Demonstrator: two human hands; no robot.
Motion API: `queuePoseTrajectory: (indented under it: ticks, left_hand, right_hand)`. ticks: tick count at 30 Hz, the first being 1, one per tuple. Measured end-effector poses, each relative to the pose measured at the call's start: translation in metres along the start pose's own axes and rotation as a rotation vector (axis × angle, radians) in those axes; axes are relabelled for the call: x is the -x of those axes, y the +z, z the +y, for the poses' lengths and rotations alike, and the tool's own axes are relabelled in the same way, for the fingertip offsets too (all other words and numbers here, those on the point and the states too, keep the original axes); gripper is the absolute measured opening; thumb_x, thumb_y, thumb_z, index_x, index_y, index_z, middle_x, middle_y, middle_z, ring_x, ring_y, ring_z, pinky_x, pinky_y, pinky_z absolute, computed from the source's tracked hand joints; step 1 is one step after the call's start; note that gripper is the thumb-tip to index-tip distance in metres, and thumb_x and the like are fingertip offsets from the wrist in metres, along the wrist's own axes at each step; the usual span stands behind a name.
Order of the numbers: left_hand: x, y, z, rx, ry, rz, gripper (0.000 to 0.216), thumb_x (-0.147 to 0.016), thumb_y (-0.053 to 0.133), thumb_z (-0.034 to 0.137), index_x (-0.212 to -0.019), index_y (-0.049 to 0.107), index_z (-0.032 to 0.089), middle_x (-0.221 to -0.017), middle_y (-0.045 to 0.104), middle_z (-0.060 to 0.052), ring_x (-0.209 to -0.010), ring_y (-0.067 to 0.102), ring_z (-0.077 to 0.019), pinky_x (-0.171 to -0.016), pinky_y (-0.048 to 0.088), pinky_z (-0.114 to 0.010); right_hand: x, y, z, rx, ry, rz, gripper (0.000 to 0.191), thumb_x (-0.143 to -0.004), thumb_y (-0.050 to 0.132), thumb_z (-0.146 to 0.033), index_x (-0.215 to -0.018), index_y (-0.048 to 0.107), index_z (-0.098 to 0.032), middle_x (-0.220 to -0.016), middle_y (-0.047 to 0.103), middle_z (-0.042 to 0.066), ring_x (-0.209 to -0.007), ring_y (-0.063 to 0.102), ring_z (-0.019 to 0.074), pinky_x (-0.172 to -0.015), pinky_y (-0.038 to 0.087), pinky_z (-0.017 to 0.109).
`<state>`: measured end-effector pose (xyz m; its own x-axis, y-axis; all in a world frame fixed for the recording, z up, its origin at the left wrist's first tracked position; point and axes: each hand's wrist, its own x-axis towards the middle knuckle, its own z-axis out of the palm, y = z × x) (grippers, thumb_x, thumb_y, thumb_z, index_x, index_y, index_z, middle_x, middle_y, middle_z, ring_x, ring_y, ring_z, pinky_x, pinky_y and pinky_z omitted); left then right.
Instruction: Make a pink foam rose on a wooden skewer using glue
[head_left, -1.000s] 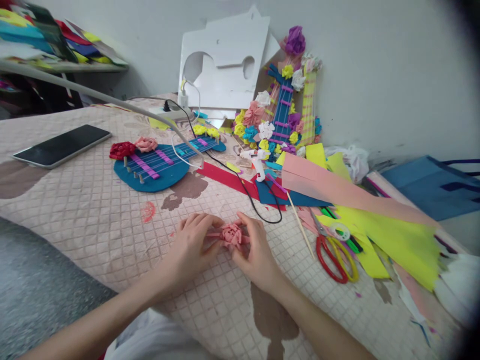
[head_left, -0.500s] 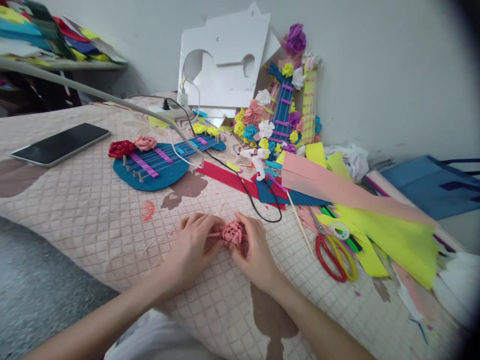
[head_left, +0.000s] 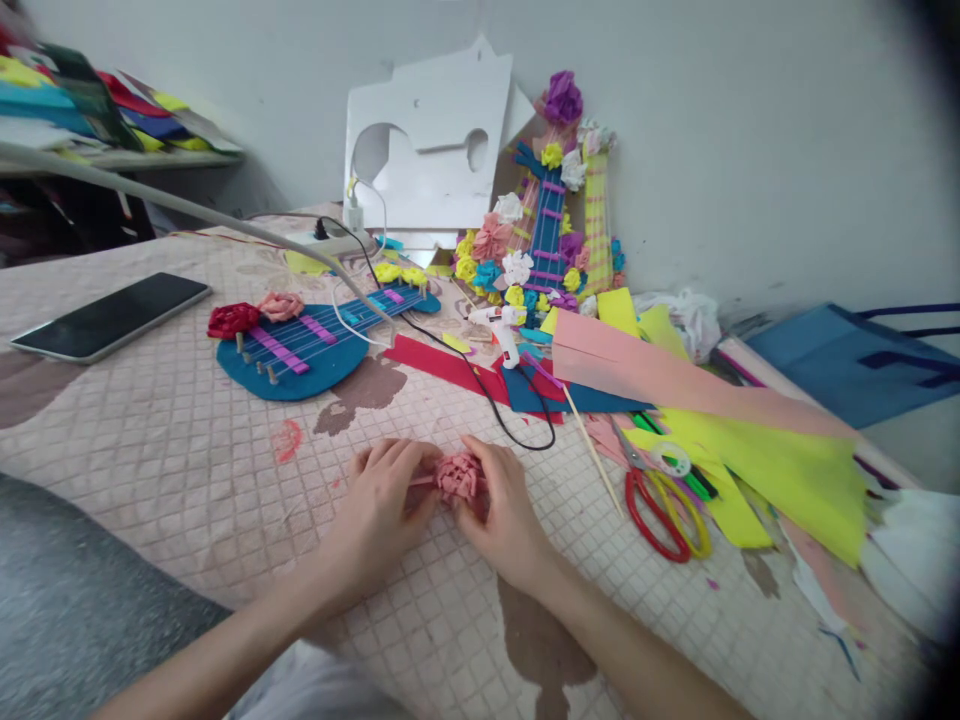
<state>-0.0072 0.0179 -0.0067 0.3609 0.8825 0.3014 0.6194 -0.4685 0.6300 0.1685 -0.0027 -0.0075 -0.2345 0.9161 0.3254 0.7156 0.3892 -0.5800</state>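
A pink paper flower, bunched and folded, is between my hands just above the tablecloth. My left hand pinches a thin pink strip at the flower's left side. Around the right side, my right hand has its thumb and fingers closed on the petals. Beyond them lies a blue guitar-shaped craft with strings, purple strips, a red flower and a pink flower on it. A white glue gun rests on red and blue sheets.
Red-and-yellow scissors lie to the right, near a wooden stick, a tape roll and yellow sheets. A phone is at the left. White cut-out boards and flower-covered guitar crafts lean on the wall. A black cord crosses the table.
The whole view has shifted slightly, with the background lower and a bit to the left. My hands keep hold of the pink flower, which has turned slightly.
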Motion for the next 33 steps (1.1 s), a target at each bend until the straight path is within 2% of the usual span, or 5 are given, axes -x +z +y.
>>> queuePoseTrajectory:
  ticks: [7, 33]
  left_hand:
    - [-0.0005, 0.0002, 0.0004, -0.016, 0.015, -0.004, 0.022, -0.079, 0.054, 0.013, -0.098, 0.054, 0.024, -0.101, 0.064, 0.000, -0.098, 0.052, -0.0223, -0.084, 0.033, -0.039]
    - [-0.0007, 0.0011, -0.0010, -0.055, 0.028, 0.004, 0.021, -0.080, 0.058, 0.018, -0.100, 0.054, 0.024, -0.100, 0.065, -0.002, -0.096, 0.053, -0.0229, -0.083, 0.033, -0.039]
  right_hand:
    - [0.0006, -0.0014, -0.0014, -0.038, -0.001, 0.033, 0.067, -0.072, 0.056, -0.016, -0.135, 0.034, -0.018, -0.126, 0.043, 0.012, -0.120, 0.040, 0.0265, -0.103, 0.036, 0.046]
    - [-0.0018, -0.0007, -0.0019, 0.010, 0.014, 0.012, 0.063, -0.072, 0.054, -0.015, -0.132, 0.038, -0.016, -0.122, 0.046, 0.013, -0.115, 0.043, 0.0266, -0.101, 0.038, 0.047]
